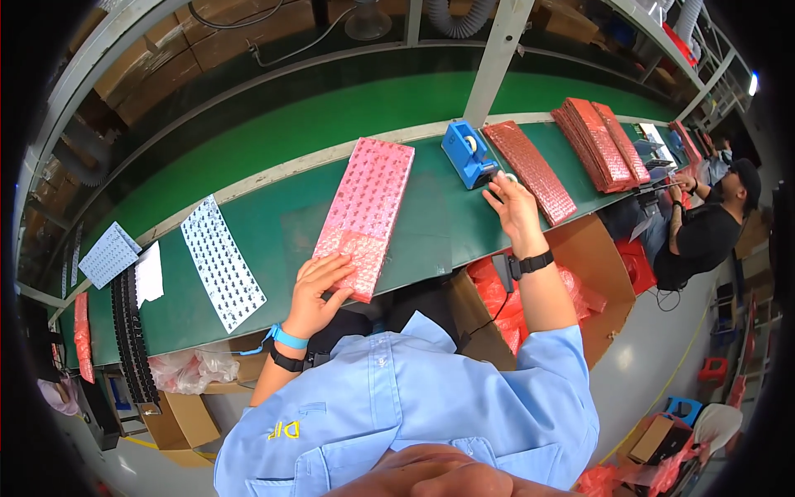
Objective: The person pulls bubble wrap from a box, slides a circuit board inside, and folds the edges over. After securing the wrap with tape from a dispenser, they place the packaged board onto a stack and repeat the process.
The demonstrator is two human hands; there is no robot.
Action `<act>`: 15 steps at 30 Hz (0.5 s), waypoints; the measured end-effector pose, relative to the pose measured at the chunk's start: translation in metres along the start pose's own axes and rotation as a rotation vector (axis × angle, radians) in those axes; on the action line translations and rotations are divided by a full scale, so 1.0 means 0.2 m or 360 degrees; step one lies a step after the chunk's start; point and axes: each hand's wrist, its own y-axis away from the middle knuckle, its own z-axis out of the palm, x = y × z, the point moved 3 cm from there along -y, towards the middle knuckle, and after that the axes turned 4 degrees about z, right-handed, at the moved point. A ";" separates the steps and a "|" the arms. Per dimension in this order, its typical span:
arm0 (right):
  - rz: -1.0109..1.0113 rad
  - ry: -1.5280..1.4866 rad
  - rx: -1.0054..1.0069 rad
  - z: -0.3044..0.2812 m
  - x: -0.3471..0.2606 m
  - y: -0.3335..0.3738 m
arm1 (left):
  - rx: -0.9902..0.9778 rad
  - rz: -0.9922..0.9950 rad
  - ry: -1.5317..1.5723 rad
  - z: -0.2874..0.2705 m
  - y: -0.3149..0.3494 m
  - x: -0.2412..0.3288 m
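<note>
A flat, long package wrapped in pink bubble wrap lies aslant on the green bench, with rows of dark marks showing through. My left hand rests on its near end, fingers laid out flat over the wrap. Beside a blue tape dispenser with a pale roll, my right hand is raised with its fingers apart. A small pale, shiny bit shows at its fingertips; I cannot make out whether it is tape. To the left lies a white sheet with rows of black pieces.
Right of the dispenser lie a red bubble-wrap bag and a stack of such bags. An open cardboard box holding red plastic stands below the edge. Black strips overhang at left. A co-worker stands at far right.
</note>
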 end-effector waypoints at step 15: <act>-0.0387 0.1235 -0.0783 0.35 0.11 0.26 | -0.0031 0.0082 -0.0361 -0.02 0.00 0.08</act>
